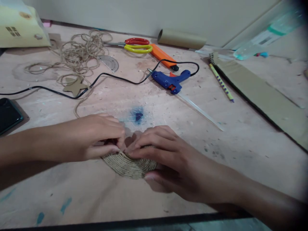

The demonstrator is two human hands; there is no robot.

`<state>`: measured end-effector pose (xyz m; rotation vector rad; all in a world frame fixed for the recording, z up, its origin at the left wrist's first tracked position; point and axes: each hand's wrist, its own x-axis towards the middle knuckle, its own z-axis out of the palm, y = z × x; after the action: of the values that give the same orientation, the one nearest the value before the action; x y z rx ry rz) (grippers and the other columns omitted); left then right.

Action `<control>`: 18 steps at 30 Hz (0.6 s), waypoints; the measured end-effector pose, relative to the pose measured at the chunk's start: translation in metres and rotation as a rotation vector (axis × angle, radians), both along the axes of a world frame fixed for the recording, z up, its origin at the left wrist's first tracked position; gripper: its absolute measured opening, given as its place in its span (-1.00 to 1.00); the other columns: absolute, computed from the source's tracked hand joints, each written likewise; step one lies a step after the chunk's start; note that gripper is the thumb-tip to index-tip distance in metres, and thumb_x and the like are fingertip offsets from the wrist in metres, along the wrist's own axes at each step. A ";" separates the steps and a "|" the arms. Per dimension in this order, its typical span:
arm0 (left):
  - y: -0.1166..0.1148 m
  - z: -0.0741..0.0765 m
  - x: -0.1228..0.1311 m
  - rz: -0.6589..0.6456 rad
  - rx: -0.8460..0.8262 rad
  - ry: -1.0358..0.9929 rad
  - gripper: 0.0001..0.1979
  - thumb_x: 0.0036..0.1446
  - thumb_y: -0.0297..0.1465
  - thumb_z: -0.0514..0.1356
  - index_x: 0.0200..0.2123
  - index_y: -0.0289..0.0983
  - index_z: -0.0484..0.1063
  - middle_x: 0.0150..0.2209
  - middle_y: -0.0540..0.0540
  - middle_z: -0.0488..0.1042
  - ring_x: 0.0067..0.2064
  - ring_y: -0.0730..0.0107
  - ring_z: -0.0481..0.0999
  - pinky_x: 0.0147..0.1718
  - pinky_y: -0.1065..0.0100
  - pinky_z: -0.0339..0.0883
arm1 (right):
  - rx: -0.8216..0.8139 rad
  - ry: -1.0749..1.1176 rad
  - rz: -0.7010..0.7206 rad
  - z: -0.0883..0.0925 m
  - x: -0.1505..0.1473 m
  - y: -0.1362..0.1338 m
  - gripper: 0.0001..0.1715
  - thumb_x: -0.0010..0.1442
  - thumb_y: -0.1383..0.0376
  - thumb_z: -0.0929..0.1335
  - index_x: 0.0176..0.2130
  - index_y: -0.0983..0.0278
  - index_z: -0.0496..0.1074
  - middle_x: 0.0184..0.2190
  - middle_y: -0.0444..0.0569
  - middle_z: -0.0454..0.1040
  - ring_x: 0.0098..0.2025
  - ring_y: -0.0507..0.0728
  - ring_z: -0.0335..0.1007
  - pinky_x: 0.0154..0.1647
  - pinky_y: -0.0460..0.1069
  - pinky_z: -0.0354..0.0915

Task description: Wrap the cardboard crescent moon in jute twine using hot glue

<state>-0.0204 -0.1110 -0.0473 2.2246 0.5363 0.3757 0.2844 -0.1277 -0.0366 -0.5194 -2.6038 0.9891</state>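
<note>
Both hands press on a coiled twine disc [130,165] lying on the worktop [240,144]. The left hand [96,138] pinches its rim; the right hand [166,157] lies flat, fingers spread, on top.

You sit at a home craft corner: a paint-stained tabletop [240,141] carries glue gun [169,81], scissors [136,45], twine [79,53] and cardboard [262,93].

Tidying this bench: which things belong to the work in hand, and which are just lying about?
In hand: twine mat, held by left hand and right hand; loose twine; likely glue gun.
Lying about: scissors, orange cutter, pencil, phone, cardboard tube, cardboard strip.
</note>
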 end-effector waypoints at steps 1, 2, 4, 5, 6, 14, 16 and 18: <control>0.000 0.001 0.000 0.002 -0.015 0.001 -0.88 0.53 -0.44 0.22 -0.13 -0.17 0.53 -0.18 -0.03 0.65 -0.14 0.24 0.53 -0.06 0.23 0.35 | 0.003 -0.012 0.002 0.000 0.000 0.000 -0.67 0.58 0.24 0.44 0.26 0.22 0.54 0.23 0.10 0.67 0.36 0.21 0.52 0.43 0.20 0.32; 0.001 0.001 -0.001 0.004 -0.035 0.003 -0.88 0.54 -0.44 0.21 -0.11 -0.17 0.55 -0.15 -0.04 0.66 -0.13 0.24 0.54 -0.06 0.24 0.36 | 0.012 -0.021 0.007 0.000 0.000 0.000 -0.68 0.58 0.26 0.44 0.26 0.22 0.55 0.24 0.10 0.67 0.37 0.21 0.50 0.44 0.20 0.31; 0.003 0.003 -0.002 -0.002 -0.076 0.004 -0.86 0.56 -0.42 0.21 -0.10 -0.17 0.58 -0.15 -0.04 0.67 -0.11 0.26 0.57 -0.07 0.27 0.39 | 0.033 -0.016 0.016 -0.001 0.001 -0.001 -0.67 0.57 0.28 0.43 0.26 0.22 0.56 0.25 0.11 0.66 0.38 0.21 0.49 0.44 0.20 0.30; 0.004 0.004 -0.003 -0.005 -0.095 0.002 -0.85 0.57 -0.41 0.21 -0.09 -0.17 0.59 -0.15 -0.04 0.67 -0.11 0.27 0.58 -0.07 0.28 0.40 | 0.042 -0.010 0.019 -0.001 0.001 -0.001 -0.66 0.57 0.28 0.43 0.27 0.22 0.56 0.24 0.11 0.65 0.37 0.21 0.49 0.43 0.20 0.30; 0.005 0.005 -0.004 -0.006 -0.113 0.004 -0.85 0.57 -0.40 0.22 -0.09 -0.17 0.60 -0.16 -0.04 0.68 -0.11 0.27 0.59 -0.08 0.28 0.41 | 0.050 -0.008 0.018 -0.001 0.001 -0.001 -0.65 0.57 0.29 0.43 0.28 0.21 0.56 0.24 0.11 0.65 0.37 0.21 0.49 0.43 0.20 0.31; 0.003 0.010 -0.004 0.028 -0.145 0.036 -0.85 0.49 -0.49 0.26 -0.09 -0.15 0.62 -0.12 -0.05 0.68 -0.06 0.23 0.62 -0.05 0.28 0.46 | 0.055 -0.066 0.012 0.002 -0.001 -0.001 -0.55 0.52 0.35 0.43 0.33 0.16 0.56 0.24 0.07 0.66 0.37 0.20 0.48 0.45 0.20 0.35; 0.002 0.011 -0.004 0.046 -0.136 0.037 -0.83 0.49 -0.52 0.25 -0.07 -0.14 0.61 -0.05 -0.06 0.62 -0.05 0.26 0.62 -0.06 0.32 0.47 | 0.048 -0.071 -0.001 0.002 0.000 -0.001 -0.56 0.53 0.34 0.43 0.32 0.16 0.55 0.22 0.07 0.66 0.35 0.20 0.49 0.43 0.19 0.35; 0.001 0.011 -0.005 0.061 -0.132 0.041 -0.80 0.46 -0.55 0.25 -0.06 -0.14 0.60 0.03 -0.08 0.56 -0.03 0.29 0.61 -0.05 0.35 0.48 | 0.044 -0.078 -0.015 0.001 0.000 -0.002 -0.57 0.53 0.33 0.43 0.32 0.18 0.53 0.21 0.07 0.66 0.33 0.20 0.50 0.42 0.16 0.35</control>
<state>-0.0254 -0.1100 -0.0366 2.0963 0.6341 0.3169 0.2842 -0.1294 -0.0351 -0.5766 -2.6792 0.9221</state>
